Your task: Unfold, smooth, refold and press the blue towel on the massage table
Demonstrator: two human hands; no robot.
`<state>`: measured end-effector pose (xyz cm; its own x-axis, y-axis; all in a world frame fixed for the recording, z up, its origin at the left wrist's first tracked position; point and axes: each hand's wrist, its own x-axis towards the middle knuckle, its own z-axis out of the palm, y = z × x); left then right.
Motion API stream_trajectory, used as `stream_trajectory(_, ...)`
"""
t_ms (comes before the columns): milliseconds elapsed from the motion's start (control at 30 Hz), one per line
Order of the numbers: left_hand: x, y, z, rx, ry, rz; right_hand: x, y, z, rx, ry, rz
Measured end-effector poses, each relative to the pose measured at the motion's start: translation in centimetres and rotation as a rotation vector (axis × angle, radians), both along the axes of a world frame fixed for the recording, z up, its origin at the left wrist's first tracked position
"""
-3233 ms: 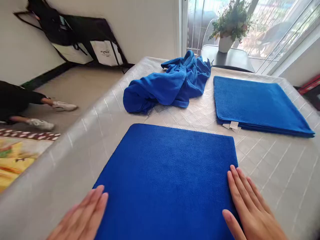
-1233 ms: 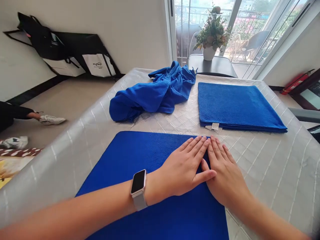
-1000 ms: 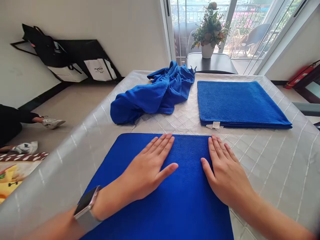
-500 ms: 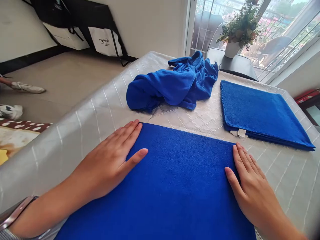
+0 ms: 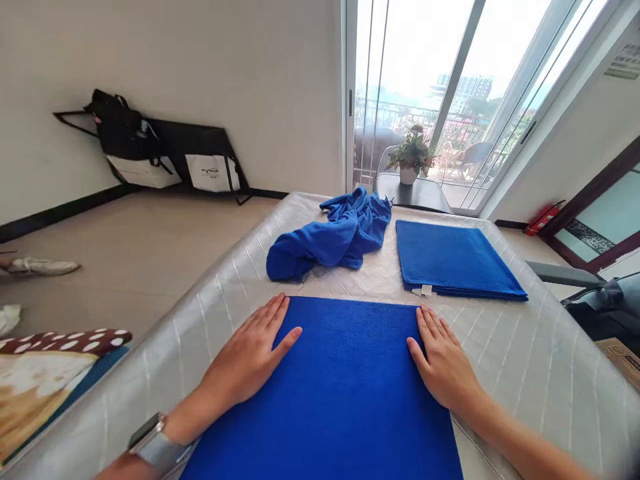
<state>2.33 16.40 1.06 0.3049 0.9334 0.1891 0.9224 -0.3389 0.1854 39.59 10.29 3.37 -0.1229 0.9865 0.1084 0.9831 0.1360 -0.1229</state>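
A folded blue towel (image 5: 345, 380) lies flat on the table (image 5: 530, 353) right in front of me. My left hand (image 5: 253, 353) rests open and flat on the towel's far left corner, fingers together, a watch on the wrist. My right hand (image 5: 443, 360) lies open and flat on the far right corner. Neither hand holds anything. Farther back, a crumpled blue towel (image 5: 330, 237) sits in a heap. Beside that heap, on its right, lies a neatly folded blue towel (image 5: 450, 260) with a white tag at its near edge.
The table has a shiny checked cover. A potted plant (image 5: 411, 159) stands on a dark stand beyond it, by glass sliding doors. Black and white bags (image 5: 165, 157) lean on the left wall. Someone's shoes (image 5: 35, 267) and a patterned mat (image 5: 45, 373) are on the floor at left.
My hands slid apart from the middle of the towel's far edge to its two far corners. My view has since lifted, so more of the room shows.
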Motion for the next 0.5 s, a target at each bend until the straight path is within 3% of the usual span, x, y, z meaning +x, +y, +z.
stream_trajectory(100, 0.2, 0.0, 0.1, 0.019, -0.041, -0.018, -0.2, -0.3, 0.6, 0.033, 0.021, -0.013)
stream_trajectory(233, 0.5, -0.3, 0.6, 0.031, -0.096, -0.018, -0.2, -2.3, 2.1, 0.221, -0.011, -0.022)
stream_trajectory(367, 0.8, -1.2, 1.9, 0.062, -0.176, 0.0, -0.3, -7.4, 3.8, 0.335, -0.013, 0.085)
stream_trajectory(500, 1.1, -2.5, 3.3, 0.196, -0.257, 0.014, -0.2, -13.3, 3.5, 0.212, 0.023, 0.111)
